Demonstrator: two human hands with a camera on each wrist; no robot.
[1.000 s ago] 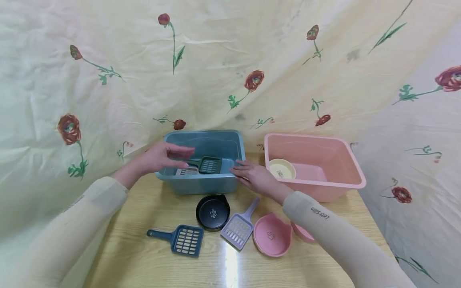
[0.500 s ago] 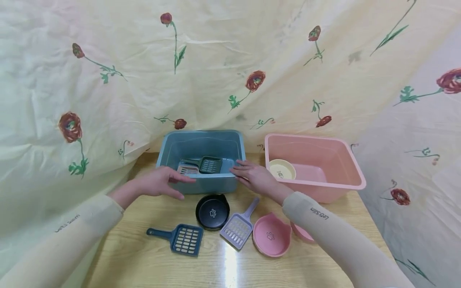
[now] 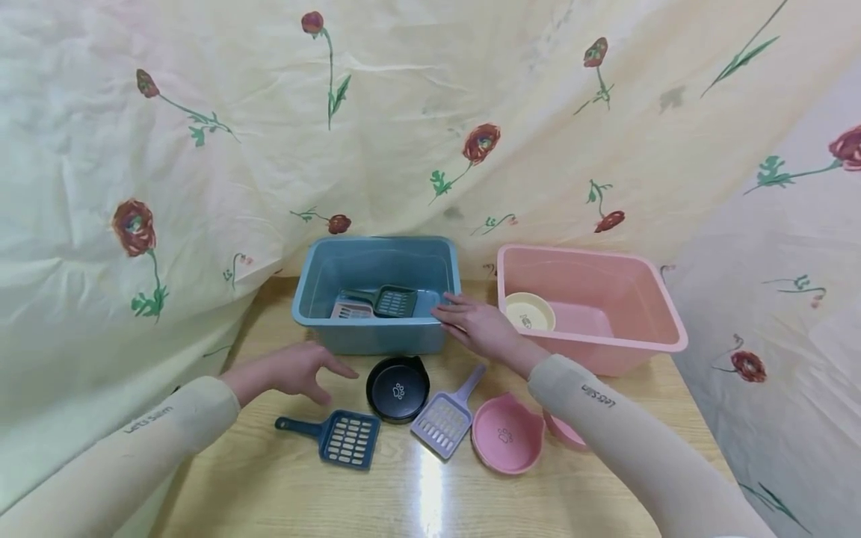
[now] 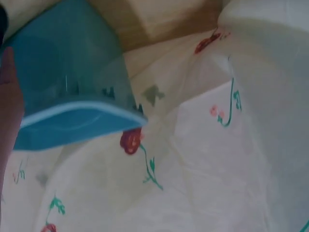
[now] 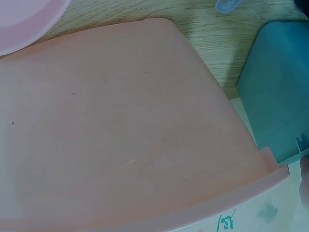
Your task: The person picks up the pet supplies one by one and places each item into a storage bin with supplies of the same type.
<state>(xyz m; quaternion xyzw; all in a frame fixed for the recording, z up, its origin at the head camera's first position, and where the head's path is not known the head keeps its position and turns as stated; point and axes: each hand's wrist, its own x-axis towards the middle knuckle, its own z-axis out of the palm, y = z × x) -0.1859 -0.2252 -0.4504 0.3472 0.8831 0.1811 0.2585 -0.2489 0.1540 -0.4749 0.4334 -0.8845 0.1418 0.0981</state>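
Observation:
In the head view my left hand [image 3: 299,371] is over the table, fingers and thumb spread, holding nothing. It is above the handle of a navy litter scoop [image 3: 348,439] and left of a black bowl [image 3: 397,407] with a paw print. My right hand [image 3: 480,327] rests its extended fingers on the right front rim of a blue litter box [image 3: 377,341]. Inside that box lie a dark green litter scoop [image 3: 394,301] and a pale scoop [image 3: 351,310], partly hidden by the front wall. A lavender litter scoop [image 3: 442,423] lies right of the black bowl.
A pink litter box [image 3: 612,357] stands on the right with a cream bowl [image 3: 530,311] inside. On the wooden table [image 3: 323,501] sits a pink bowl [image 3: 507,441]; another pink bowl [image 3: 563,432] is partly hidden by the right sleeve. A flowered cloth [image 3: 390,164] hangs behind.
My left hand has left the space over the blue litter box and come down toward me, over the table. The right hand stays on the rim.

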